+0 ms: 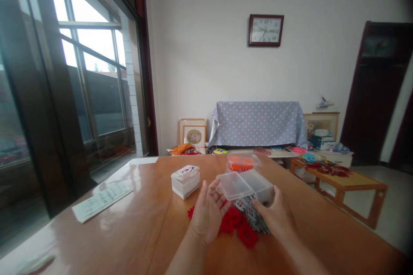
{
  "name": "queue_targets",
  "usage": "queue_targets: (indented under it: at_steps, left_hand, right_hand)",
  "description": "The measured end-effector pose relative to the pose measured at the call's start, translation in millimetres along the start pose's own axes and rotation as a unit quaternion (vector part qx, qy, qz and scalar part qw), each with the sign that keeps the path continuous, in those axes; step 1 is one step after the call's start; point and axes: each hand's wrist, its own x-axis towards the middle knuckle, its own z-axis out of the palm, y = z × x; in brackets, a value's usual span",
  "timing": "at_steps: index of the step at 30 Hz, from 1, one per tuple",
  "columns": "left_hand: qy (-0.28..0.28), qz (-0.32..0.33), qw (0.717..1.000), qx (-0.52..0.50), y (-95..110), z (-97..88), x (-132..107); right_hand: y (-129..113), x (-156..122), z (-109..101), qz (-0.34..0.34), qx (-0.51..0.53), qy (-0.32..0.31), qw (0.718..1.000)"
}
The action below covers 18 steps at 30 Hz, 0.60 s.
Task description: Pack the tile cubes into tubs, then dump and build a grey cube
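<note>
My right hand [279,215] grips a translucent plastic box [260,185] by its right side, over the table. The box is tipped, and its hinged lid [235,185] hangs open to the left. Grey openwork pieces [254,215] lie at and below the mouth of the box; whether some are still inside is hidden. Beside the lid is my left hand [208,215], palm turned up and fingers apart, holding nothing. I cannot tell if its fingertips touch the lid. Under and between my hands, a pile of red pieces [237,225] lies on the wooden table [135,232].
A small white lidded box [185,182] stands left of my hands. Behind them sits a clear container of orange pieces [241,163]. Papers with writing [102,200] lie on the left. A low wooden bench [351,180] holding dark red items stands beyond the table's right edge.
</note>
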Motion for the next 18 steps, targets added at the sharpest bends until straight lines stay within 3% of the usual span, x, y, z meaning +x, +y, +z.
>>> queue_targets:
  at_steps: [3, 10, 14, 18]
  left_hand:
    - [0.086, 0.055, 0.995, 0.016, 20.2, -11.0, -1.0]
    - [0.289, 0.089, 0.952, 0.039, 41.6, -51.6, 13.4]
    - [0.328, 0.089, 0.94, 0.032, 42.1, -60.5, 18.7]
    - [0.298, 0.093, 0.949, 0.048, 42.3, -60.4, 16.8]
  right_hand:
    - [-29.1, -14.5, 21.7, -0.052, -0.073, -0.031, 0.995]
    - [-76.2, -45.9, 55.8, -0.175, -0.056, -0.047, 0.982]
    - [-79.9, -56.0, 59.6, -0.206, -0.072, -0.058, 0.974]
    - [-70.4, -53.5, 63.0, -0.177, -0.08, -0.045, 0.98]
